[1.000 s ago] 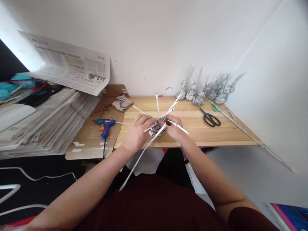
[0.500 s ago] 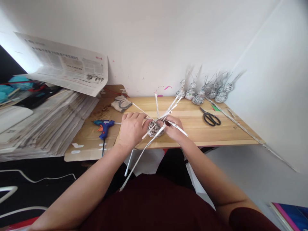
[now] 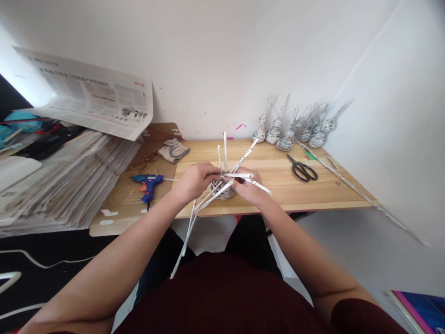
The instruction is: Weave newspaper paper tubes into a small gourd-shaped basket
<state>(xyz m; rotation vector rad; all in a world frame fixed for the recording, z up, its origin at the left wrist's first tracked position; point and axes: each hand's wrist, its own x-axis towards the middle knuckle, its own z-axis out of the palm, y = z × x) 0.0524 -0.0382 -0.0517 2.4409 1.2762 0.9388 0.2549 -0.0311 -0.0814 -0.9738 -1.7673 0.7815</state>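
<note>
A small round piece woven from rolled newspaper strips (image 3: 222, 191) stands near the front edge of the wooden board. Several white paper tubes (image 3: 245, 157) fan out from its top, and a long one (image 3: 187, 239) trails down toward my lap. My left hand (image 3: 197, 180) is closed at the left of the weave's top, its fingertips pinching a paper tube. On the other side, my right hand (image 3: 251, 185) is closed around the tube bases, thumb at the rim. Its fingers are partly hidden behind the tubes.
Black scissors (image 3: 302, 168) lie on the board (image 3: 333, 188) at right. Several woven gourd shapes (image 3: 285, 140) stand along the wall. At left are a blue glue gun (image 3: 149, 185), a grey glove (image 3: 174, 150), cardboard (image 3: 114, 211) and stacked newspapers (image 3: 83, 181). A long paper tube (image 3: 351, 185) crosses the board's right edge.
My left hand first drew back left from the weave, then came in again to pinch at its top. Some tubes have shifted direction. My right hand stays nearly in place.
</note>
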